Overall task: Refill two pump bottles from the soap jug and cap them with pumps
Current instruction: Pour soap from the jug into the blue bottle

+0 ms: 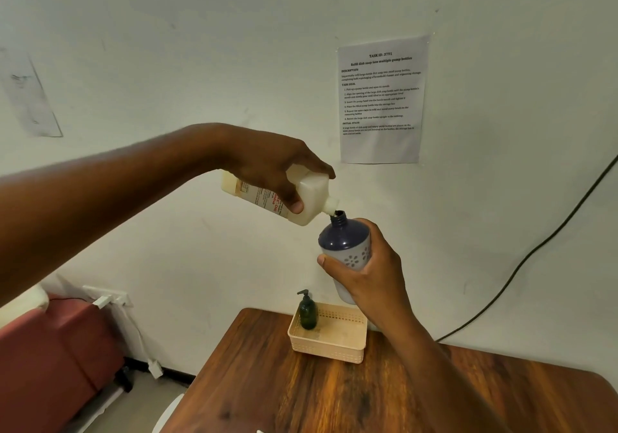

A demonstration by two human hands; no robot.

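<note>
Two hands work in the air above the far edge of a wooden table [334, 396], in front of a pale wall with a printed sheet [381, 98] taped to it. The soap jug [311, 195], cream-white with a red-lettered label, lies tilted with its long axis running from upper left down to lower right, its open neck pointing down-right and meeting the mouth of the pump bottle [344, 242]. The left hand [267, 168] grips the jug from above, fingers over the top and thumb curled under its near side, the forearm reaching in from the left. The pump bottle, dark blue above a pale flowered band, stands nearly upright with its uncapped mouth up, leaning slightly left; the right hand [371, 272] wraps around its lower half from the right. Below, a beige basket [329, 349] on the table holds a small dark green bottle [307, 312], upright at its left side with a pump fitted.
</note>
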